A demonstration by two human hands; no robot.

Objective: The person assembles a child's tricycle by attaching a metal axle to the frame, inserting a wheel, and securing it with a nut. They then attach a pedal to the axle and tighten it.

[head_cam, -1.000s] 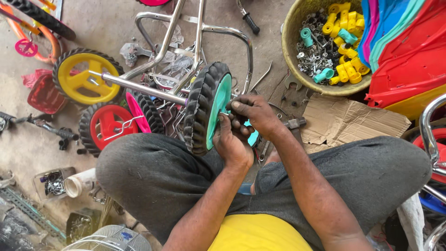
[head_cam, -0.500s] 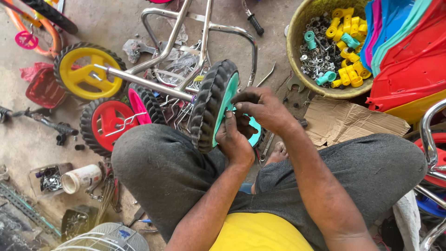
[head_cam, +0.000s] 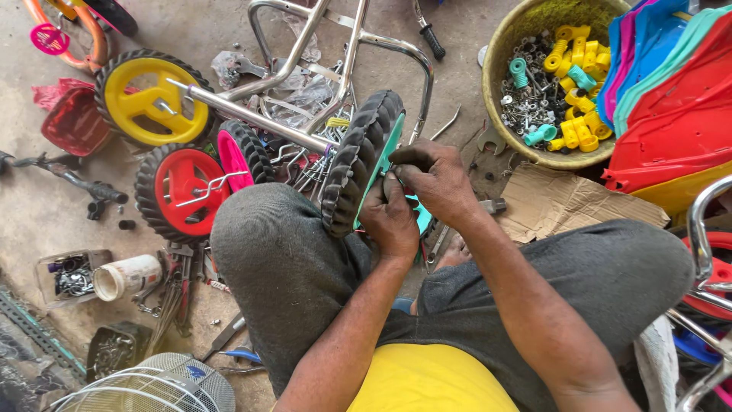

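both hands at the hub of a teal wheel

we look down over our own knees, seated on the concrete floor (head_cam: 183,30), and both hands meet at the teal-hubbed wheel (head_cam: 364,164) that stands on edge against our left knee. this wheel has a black knobbly tyre and sits on the near end of a chrome axle (head_cam: 252,118); a yellow-hubbed wheel (head_cam: 152,99) sits at the axle's far end. our left hand (head_cam: 390,217) is curled against the teal face of the wheel, fingers closed narrow on it near the hub. our right hand (head_cam: 436,179) comes over the top, its fingertips pinched together at the hub centre; we cannot tell what small part, if any, lies between them

just beside the teal wheel lie a pink-hubbed wheel (head_cam: 236,152) and a red-hubbed wheel (head_cam: 175,191), both with black tyres, the red one with a bent wire across it. a chrome tube frame (head_cam: 343,34) lies beyond them. to the right a round basket (head_cam: 496,84) holds yellow and teal plastic caps and grey metal bits, and a stack of coloured plastic panels (head_cam: 671,107) leans over its edge. torn cardboard (head_cam: 564,202) lies between the basket and our right knee. to the left sit a white cup (head_cam: 128,276) on its side and a red tray (head_cam: 72,122)
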